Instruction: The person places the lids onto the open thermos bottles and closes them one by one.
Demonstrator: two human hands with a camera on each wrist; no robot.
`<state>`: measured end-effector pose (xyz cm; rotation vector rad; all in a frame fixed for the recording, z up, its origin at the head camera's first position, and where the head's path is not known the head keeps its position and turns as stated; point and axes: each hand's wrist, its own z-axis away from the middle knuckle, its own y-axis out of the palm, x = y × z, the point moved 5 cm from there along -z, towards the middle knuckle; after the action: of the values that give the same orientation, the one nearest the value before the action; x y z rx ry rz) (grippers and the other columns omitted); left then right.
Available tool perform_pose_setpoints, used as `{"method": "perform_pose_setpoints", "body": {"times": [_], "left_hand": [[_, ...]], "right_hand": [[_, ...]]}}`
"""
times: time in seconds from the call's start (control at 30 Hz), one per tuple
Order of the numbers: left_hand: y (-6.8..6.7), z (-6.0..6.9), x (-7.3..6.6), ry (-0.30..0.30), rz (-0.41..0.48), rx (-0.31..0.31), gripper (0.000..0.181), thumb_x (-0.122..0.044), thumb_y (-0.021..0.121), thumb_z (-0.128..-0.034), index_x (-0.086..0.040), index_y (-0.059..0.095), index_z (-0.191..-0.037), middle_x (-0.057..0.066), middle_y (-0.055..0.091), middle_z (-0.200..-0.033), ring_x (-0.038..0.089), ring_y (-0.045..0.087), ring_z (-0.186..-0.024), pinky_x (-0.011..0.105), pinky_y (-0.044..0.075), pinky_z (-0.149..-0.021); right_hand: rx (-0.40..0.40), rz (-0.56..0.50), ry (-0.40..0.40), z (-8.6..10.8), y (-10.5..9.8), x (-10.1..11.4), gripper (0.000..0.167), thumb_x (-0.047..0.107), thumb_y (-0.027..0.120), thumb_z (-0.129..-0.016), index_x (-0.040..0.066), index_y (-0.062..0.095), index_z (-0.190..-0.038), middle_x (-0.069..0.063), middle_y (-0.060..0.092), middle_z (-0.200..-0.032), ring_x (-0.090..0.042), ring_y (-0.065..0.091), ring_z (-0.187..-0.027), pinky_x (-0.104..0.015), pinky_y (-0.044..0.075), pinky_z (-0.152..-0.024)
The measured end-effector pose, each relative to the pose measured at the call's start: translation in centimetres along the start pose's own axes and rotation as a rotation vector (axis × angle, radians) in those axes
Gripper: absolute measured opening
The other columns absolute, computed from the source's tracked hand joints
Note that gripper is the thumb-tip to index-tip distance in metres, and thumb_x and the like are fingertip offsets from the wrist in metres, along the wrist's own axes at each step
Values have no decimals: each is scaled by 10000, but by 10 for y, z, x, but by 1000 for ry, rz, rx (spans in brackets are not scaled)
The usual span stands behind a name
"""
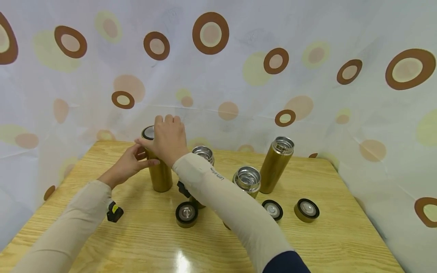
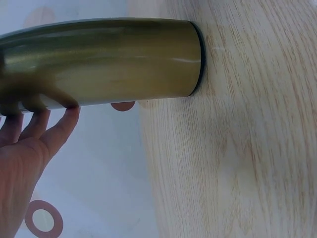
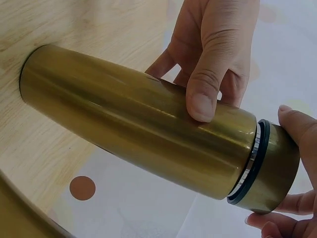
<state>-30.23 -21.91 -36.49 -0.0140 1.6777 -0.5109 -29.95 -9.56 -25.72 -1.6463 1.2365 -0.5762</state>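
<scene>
A tall gold vacuum flask (image 1: 160, 176) stands upright at the left of the table. My left hand (image 1: 127, 163) holds its upper body, thumb on one side and fingers on the other, as the right wrist view also shows. Around the flask's gold lid (image 3: 277, 171) with its black ring are the thumb and fingers of my right hand (image 1: 170, 138). The lid sits at the flask's mouth, slightly raised, with a thin silver band of the neck showing below it. In the left wrist view the flask's base (image 2: 195, 59) rests on the wood.
Three lidless gold flasks stand to the right: one (image 1: 203, 151) partly behind my right forearm, another (image 1: 247, 180) in the middle and a tall one (image 1: 277, 163) farther back. Three loose lids (image 1: 186, 214) lie on the wooden table (image 1: 143, 242). A patterned cloth (image 1: 218, 87) hangs behind.
</scene>
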Motion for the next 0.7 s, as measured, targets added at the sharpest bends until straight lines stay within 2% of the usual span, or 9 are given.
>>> {"method": "perform_pose_setpoints", "body": {"times": [0.33, 0.57, 0.7], "left_hand": [[1, 1, -1, -3, 11, 9, 733, -208, 667, -920, -75, 243, -1502, 186, 318, -1501, 447, 238, -1398, 585, 332, -1069], [1, 1, -2, 4, 2, 9, 692, -212, 666, -920, -69, 284, -1480, 174, 325, -1499, 430, 252, -1399, 577, 337, -1069], [1, 0, -1, 3, 4, -3, 649, -208, 677, -913, -65, 327, -1440, 163, 313, -1501, 437, 241, -1401, 579, 335, -1070]], "right_hand": [[4, -35, 21, 0, -1, 0, 762, 796, 435, -810, 114, 470, -1147, -36, 585, -950, -191, 535, -883, -276, 510, -784], [15, -2, 33, 3, -4, 2, 727, 786, 411, -828, 122, 473, -1118, -22, 565, -941, -182, 547, -862, -274, 501, -761], [91, 12, -5, 4, -6, 1, 726, 770, 412, -839, 113, 507, -1132, -22, 592, -941, -173, 594, -849, -267, 526, -765]]}}
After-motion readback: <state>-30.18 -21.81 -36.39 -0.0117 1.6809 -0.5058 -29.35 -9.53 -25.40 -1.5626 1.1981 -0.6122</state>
